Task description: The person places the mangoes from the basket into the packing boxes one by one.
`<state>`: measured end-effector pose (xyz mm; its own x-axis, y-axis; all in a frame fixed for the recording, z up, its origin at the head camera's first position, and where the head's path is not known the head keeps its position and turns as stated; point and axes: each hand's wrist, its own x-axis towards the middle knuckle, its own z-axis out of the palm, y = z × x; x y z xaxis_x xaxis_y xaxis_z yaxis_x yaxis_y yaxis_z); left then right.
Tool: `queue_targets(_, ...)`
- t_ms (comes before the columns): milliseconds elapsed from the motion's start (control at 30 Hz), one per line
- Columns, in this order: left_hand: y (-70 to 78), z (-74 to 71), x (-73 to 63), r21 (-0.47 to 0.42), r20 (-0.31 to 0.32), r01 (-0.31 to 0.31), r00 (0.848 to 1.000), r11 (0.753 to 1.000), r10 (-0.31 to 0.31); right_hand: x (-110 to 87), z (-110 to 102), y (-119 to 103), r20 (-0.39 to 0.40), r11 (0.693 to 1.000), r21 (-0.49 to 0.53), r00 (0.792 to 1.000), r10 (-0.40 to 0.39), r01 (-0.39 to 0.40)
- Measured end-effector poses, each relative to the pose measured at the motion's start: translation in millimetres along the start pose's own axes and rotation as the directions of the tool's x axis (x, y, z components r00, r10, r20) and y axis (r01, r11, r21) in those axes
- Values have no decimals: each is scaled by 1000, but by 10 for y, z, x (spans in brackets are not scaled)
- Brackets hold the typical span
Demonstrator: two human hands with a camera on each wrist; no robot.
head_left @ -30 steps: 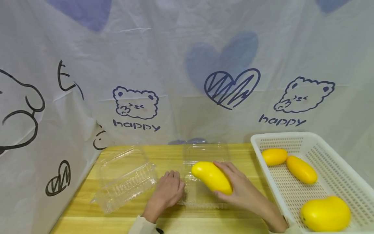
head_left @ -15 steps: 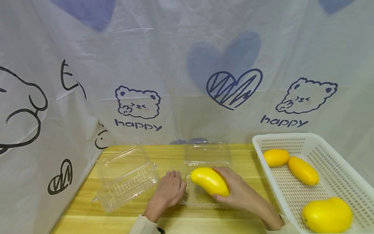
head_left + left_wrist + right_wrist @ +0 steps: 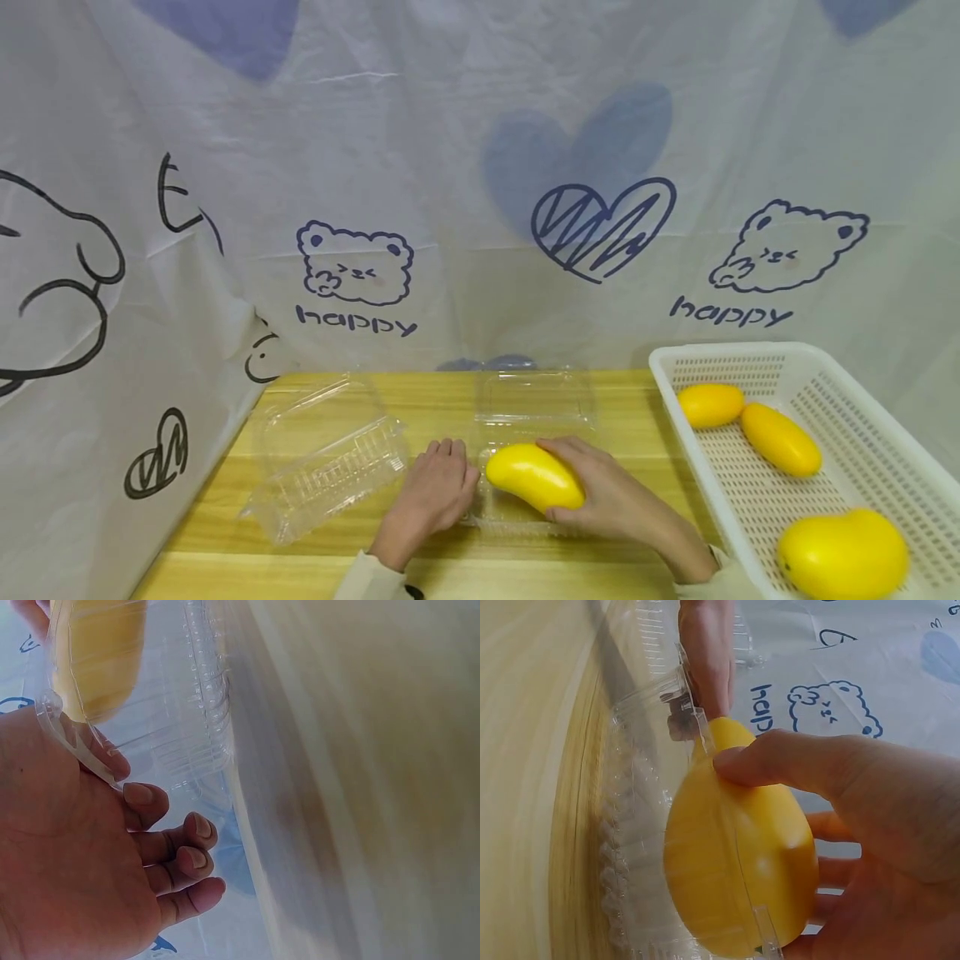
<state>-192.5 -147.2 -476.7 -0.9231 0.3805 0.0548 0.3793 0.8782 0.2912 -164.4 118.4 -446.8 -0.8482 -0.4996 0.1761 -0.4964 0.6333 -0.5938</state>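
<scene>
1. lowered since earlier: yellow mango [image 3: 531, 476], now within clear box [image 3: 517, 528].
2. white basket [image 3: 757, 493]: three more mangoes [image 3: 782, 439].
3. right hand [image 3: 603, 493]: curled round the yellow mango.
4. left hand [image 3: 435, 489]: pinching the clear box's left edge.

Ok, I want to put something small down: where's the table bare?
The table is bare between the left sleeve and right sleeve, and, past the right hand, between the middle container and white basket. It's crowded mid-table: left hand, right hand and held fruit cluster at that container.
</scene>
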Motion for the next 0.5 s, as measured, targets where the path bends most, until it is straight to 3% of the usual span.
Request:
queue_targets(300, -7, 10, 10, 3, -19, 0, 1000, 1000, 0, 52, -11, 5, 34, 1000, 5, 999, -22, 22)
queue_targets(500, -9, 13, 11, -12, -1, 8, 1000, 1000, -8, 82, -11, 16, 72, 1000, 20, 997, 15, -16)
